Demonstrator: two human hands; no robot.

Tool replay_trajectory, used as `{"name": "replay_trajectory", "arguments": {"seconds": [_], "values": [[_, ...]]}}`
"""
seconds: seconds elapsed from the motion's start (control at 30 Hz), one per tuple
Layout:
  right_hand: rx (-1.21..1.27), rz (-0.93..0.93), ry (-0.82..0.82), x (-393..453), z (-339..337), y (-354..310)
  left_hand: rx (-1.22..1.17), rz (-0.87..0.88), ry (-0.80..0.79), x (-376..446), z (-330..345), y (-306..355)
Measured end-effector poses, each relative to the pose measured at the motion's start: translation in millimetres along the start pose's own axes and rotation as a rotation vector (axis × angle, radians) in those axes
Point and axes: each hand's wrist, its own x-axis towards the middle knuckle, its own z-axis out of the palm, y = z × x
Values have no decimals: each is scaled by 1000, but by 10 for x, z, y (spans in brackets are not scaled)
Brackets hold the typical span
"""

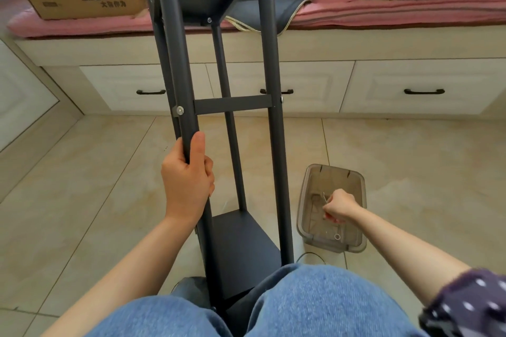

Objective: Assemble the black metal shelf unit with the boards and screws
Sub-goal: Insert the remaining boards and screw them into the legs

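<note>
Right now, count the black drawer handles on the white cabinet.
3: left drawer handle; middle drawer handle, partly behind the shelf frame; right drawer handle. More could be hidden out of frame.

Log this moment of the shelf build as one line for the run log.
step: fetching hardware | left hand: grips shelf post | right hand: in plastic bin, pinching thin metal tool | lower board: fitted

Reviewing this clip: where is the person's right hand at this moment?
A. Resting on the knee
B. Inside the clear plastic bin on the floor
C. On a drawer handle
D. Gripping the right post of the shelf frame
B: the right hand is down in the clear plastic bin, fingers curled round a small metal tool, while the left hand grips a shelf post.
</note>
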Motion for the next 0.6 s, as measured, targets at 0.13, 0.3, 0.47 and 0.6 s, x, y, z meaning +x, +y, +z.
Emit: {"name": "replay_trajectory", "arguments": {"seconds": [0.13, 0.3, 0.47, 0.6], "values": [[95, 95, 18, 124, 113, 70, 20, 1, 4, 0, 8, 3], [64, 114, -11, 233, 156, 149, 23, 15, -2, -16, 3, -4], [81, -21, 68, 191, 63, 14, 20, 11, -25, -7, 4, -5], [259, -218, 180, -99, -312, -449, 28, 11, -33, -18, 0, -7]]}}
